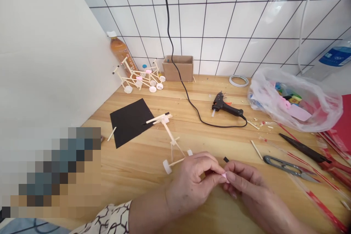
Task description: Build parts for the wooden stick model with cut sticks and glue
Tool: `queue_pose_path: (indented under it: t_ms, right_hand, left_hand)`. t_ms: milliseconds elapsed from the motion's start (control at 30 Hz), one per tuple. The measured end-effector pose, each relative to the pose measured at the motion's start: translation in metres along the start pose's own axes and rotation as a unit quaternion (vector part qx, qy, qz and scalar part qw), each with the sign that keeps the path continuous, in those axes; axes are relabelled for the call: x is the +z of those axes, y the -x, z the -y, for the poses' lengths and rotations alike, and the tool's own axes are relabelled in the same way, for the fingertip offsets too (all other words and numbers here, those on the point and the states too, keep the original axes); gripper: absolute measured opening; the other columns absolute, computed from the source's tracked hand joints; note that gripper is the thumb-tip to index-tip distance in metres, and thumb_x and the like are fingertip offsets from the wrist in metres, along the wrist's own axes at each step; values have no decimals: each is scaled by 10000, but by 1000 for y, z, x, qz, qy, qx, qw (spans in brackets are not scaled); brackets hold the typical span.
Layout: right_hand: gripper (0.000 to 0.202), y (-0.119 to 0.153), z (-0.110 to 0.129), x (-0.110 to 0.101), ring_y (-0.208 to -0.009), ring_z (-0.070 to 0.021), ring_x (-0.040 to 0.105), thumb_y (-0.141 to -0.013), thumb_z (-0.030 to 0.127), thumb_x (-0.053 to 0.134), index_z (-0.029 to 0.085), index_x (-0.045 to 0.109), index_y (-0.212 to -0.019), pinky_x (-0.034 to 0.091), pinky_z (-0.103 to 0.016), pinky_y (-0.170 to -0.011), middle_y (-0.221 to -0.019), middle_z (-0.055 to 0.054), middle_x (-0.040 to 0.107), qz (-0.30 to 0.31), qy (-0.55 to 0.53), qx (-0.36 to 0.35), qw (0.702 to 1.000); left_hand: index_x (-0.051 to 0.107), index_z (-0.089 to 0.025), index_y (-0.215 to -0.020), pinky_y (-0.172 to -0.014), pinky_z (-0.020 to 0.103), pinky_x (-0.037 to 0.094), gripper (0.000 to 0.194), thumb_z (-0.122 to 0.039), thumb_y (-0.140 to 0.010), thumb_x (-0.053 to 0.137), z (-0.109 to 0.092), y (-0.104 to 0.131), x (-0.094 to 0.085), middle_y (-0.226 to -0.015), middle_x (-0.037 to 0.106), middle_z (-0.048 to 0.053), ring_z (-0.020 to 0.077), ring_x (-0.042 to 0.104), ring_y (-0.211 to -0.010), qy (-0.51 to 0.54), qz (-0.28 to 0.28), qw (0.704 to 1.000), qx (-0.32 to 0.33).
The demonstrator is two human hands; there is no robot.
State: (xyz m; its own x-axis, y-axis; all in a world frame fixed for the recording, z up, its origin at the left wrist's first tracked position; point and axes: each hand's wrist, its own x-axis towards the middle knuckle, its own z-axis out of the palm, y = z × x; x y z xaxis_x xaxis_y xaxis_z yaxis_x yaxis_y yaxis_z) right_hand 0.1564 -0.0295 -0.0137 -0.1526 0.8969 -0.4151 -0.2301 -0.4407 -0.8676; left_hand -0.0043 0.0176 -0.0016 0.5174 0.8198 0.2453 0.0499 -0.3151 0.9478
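A small pink piece is pinched between the fingertips of both hands, low in the view right of centre. My left hand holds its left side with thumb and forefinger. From the right, my right hand grips it the same way. Just beyond my left hand stands a small stick-built tricycle frame with white wheels; my hand hides part of it. A small black piece lies beside my right hand.
Black sheet at left; finished stick models, bottle and cardboard box behind. Glue gun with cord, tape roll, plastic bag, snips and pliers at right.
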Motion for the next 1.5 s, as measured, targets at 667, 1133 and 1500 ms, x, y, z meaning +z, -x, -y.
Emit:
queue_pose_path:
  t_ms: [667, 1133, 1500]
  right_hand:
    - [258, -4, 0, -3, -558, -91, 356, -783, 387, 614, 152, 608, -676, 269, -237, -534, -596, 22, 484, 29, 73, -41, 996]
    - [288, -2, 9, -4, -581, -85, 379, -803, 426, 573, 160, 591, -695, 295, -214, -551, -617, 38, 463, 52, 136, -36, 989]
    - [371, -6, 4, -12, -572, -101, 433, -850, 454, 483, 156, 609, -669, 327, -236, -552, -606, 9, 541, 35, 103, -40, 993]
  left_hand:
    - [662, -153, -833, -727, 222, 464, 78, -156, -775, 609, -1, 1, -4, -799, 625, 33, 121, 580, -771, -25, 64, 997, -25]
    - [648, -148, -807, -695, 213, 442, 60, -173, -755, 634, 4, 3, 1, -785, 628, 20, 106, 561, -724, -23, 49, 996, -74]
    - [641, -146, -741, -693, 231, 446, 80, -208, -780, 609, -3, 2, 2, -730, 619, 12, 114, 554, -691, 37, 34, 989, -141]
